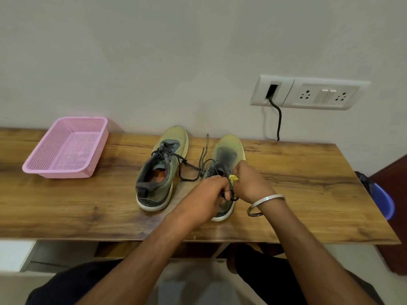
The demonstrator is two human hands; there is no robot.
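Note:
Two yellow-green and grey sneakers stand side by side on the wooden table [88, 212], toes toward the wall. The left shoe [159, 168] sits untouched, its black laces loose. Over the heel end of the right shoe [228, 155] both my hands meet. My left hand [207, 194] grips the dark collar and a loop of black lace [203, 160]. My right hand [248, 183], a metal bangle on its wrist, pinches a small yellow piece at the shoe's opening. The rear half of that shoe is mostly hidden by my hands.
A pink mesh basket [66, 148] stands at the table's back left. A white socket panel [308, 93] on the wall has a black cable [279, 119] hanging to the table's back edge. A blue bin [383, 201] sits past the right edge.

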